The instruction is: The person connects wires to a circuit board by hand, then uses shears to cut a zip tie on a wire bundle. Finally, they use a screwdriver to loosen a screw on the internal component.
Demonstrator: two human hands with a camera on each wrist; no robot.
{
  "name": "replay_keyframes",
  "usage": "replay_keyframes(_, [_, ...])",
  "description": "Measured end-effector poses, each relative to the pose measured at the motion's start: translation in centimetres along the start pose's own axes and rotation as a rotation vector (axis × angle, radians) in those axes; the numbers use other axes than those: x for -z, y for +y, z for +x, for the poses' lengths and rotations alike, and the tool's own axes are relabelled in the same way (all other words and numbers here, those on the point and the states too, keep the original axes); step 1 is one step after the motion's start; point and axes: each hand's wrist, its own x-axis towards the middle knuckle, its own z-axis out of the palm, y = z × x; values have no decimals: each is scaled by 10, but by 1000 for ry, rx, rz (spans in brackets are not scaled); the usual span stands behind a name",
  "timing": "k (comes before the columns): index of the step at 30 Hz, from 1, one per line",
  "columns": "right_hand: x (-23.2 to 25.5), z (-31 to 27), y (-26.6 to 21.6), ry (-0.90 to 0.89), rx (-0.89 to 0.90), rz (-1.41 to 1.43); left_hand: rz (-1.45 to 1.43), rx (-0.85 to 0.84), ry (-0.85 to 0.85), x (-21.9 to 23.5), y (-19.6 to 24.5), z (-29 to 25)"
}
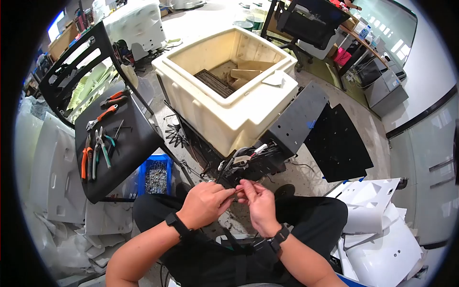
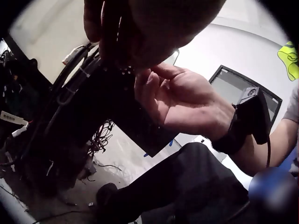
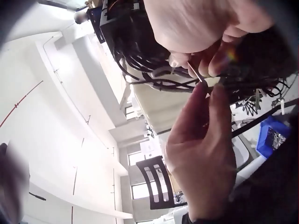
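Both hands meet in front of the dark machine frame, at a bundle of black cables [image 1: 239, 160]. My left hand [image 1: 205, 203] pinches a short, thin, wire-like piece [image 3: 196, 73] between thumb and forefinger, as the right wrist view shows. At the other end of that piece, the fingertips of my right hand [image 1: 260, 205] are curled and pinch it. Its exact kind is too small to tell. In the left wrist view the left hand is dark and close to the camera, with the right hand [image 2: 187, 95] just beyond it.
A cream plastic tub [image 1: 191, 91] stands on the frame, with brown pieces inside. On a black chair [image 1: 126, 143] at left lie several pliers [image 1: 101, 148]. Below is a blue bin [image 1: 142, 179] of screws. White panels [image 1: 382, 258] lie at right, near a black sheet [image 1: 337, 143].
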Motion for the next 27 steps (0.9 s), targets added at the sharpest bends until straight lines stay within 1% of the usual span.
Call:
replay_keyframes(2, [8, 5, -6, -1, -3, 34, 34, -3, -31, -3, 5, 7])
replay_keyframes(4, [14, 9, -8, -27, 2, 55, 65, -59, 8, -9, 5, 12])
replay_keyframes(9, [21, 24, -8, -16, 9, 105, 42, -56, 22, -10, 14, 20])
replay_keyframes(14, [20, 26, -16, -32, 14, 123, 41, -62, 38, -10, 17, 22])
replay_keyframes(19, [21, 30, -13, -43, 21, 134, 75, -49, -24, -9, 20, 23])
replay_keyframes(27, [23, 24, -15, -31, 21, 122, 60, -74, -22, -9, 26, 24])
